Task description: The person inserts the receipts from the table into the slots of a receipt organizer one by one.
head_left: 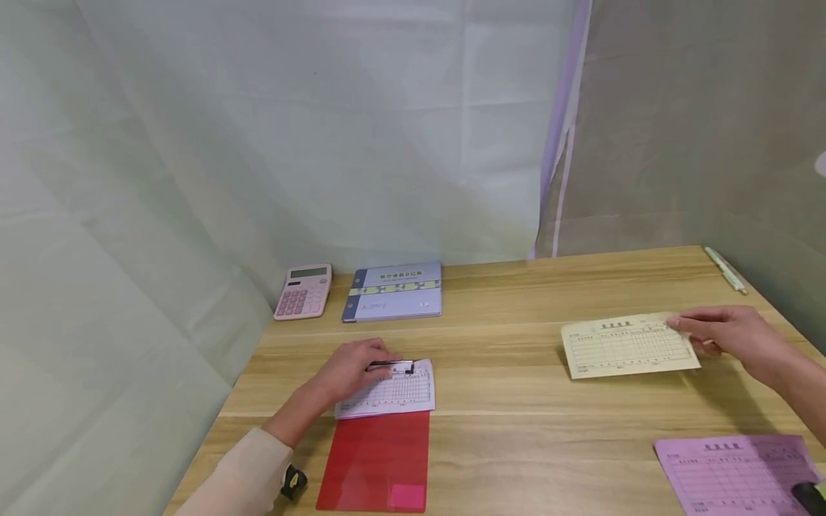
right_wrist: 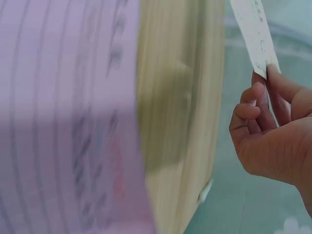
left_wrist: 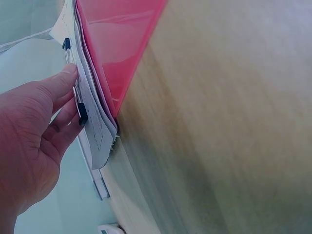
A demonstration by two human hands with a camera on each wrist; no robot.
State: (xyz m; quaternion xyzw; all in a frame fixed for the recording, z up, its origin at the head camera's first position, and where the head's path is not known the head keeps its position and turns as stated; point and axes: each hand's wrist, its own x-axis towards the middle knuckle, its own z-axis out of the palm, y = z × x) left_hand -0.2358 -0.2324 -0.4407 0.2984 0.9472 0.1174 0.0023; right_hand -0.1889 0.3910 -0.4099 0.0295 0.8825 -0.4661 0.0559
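Note:
My left hand [head_left: 353, 369] is at the top of a red clipboard [head_left: 374, 459], its thumb and fingers pinching the metal clip [left_wrist: 82, 112]. White printed forms [head_left: 403, 390] lie under that clip, and the left wrist view shows several layered sheets. On the other side, my right hand [head_left: 742, 337] pinches a pale yellow printed form [head_left: 626, 349] by its right edge, raised above the table. A purple printed form [head_left: 723, 473] lies at the near right, below that hand. In the right wrist view, thumb and fingertips meet on the corner of the yellow form [right_wrist: 256, 39].
At the back left of the wooden table [head_left: 516, 444] lie a pink calculator [head_left: 303, 292] and a blue-grey account book [head_left: 395, 304]. A light green pen [head_left: 725, 270] lies near the right edge. Pale curtains [head_left: 387, 143] hang behind the table.

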